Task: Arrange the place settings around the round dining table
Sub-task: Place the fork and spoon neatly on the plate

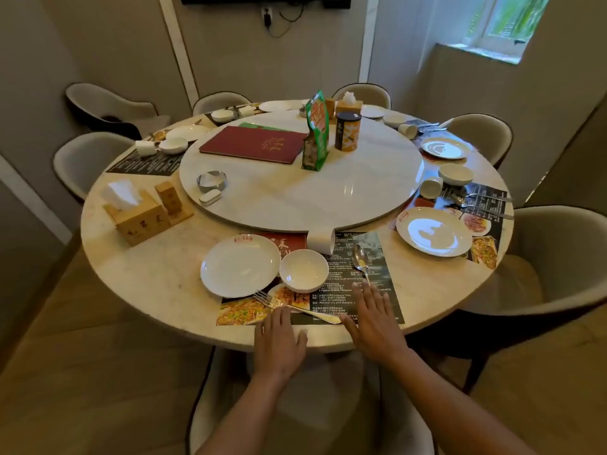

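both hands are lying flat at the near edge of the round dining table (138, 284), fingers straight and gripping nothing. left hand (279, 339) is resting palm down on the marble rim, its fingertips reaching the printed paper placemat (377, 290) just beside the fork (295, 307), which is lying slantwise across the mat's near edge. right hand (374, 320) is spreading over the dark part of the same mat, fingers fanned, the tips lying near the handle end of the spoon (360, 259) — whether they are touching it cannot be told.

going left to right across the table: a wooden tissue box (136, 213) and a wooden holder (170, 201) are standing on the left side, well apart from the near setting. a white plate (239, 266) is sitting at the mat's left end, with a small white bowl (303, 270) touching its right rim. a white cup (321, 240) is lying on its side just behind the bowl, against the edge of the marble turntable (328, 195). on the turntable a dark red menu (256, 144), a green snack bag (317, 133) and a dark canister (347, 131) are standing — farther right, another white plate (433, 236) is resting on its own placemat.
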A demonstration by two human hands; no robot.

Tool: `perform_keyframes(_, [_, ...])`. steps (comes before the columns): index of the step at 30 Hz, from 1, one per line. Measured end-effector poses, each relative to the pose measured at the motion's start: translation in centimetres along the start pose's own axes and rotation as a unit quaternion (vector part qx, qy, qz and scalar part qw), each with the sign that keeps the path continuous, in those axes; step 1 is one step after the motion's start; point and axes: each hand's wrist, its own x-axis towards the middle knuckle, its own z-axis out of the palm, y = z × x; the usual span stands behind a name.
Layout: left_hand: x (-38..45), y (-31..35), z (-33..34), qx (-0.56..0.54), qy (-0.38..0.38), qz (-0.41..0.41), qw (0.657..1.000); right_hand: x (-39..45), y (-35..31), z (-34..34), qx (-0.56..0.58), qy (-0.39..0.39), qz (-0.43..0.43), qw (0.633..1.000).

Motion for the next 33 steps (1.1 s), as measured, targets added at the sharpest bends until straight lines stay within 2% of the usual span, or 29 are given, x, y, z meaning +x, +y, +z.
perform_keyframes(2, [1.3,0.8,0.4,-0.064,0.060,-0.088,0.992,-0.2,0.6,-0.1,0.012,0.007,0.022,1.000])
perform_keyframes(6, [3.5,3.5,1.1,-0.173,0.054,-0.256,0.949,-0.7,2.1,0.1,0.021,0.004,0.043,0.999])
perform_keyframes(14, [5.1,5.6,2.1,-0.200,0.101,-0.408,0.885,0.1,4.8,-0.1,0.046,0.010,0.026,0.999])
perform_keyframes(20, [4.2,4.8,1.5,-0.236,0.108,-0.457,0.851,2.7,5.5,-1.4,0.044,0.068,0.064,0.995])
perform_keyframes(25, [3.1,4.5,0.5,-0.286,0.097,-0.448,0.842,5.4,5.5,-1.3,0.110,0.038,0.086,0.990])
perform_keyframes(29, [1.9,3.9,0.3,-0.305,0.089,-0.413,0.853,7.2,5.0,-1.4,0.161,0.017,0.114,0.980])
perform_keyframes(33, [0.4,2.4,0.1,-0.378,0.123,-0.407,0.823,8.4,4.7,-1.4,0.211,0.017,0.159,0.964])
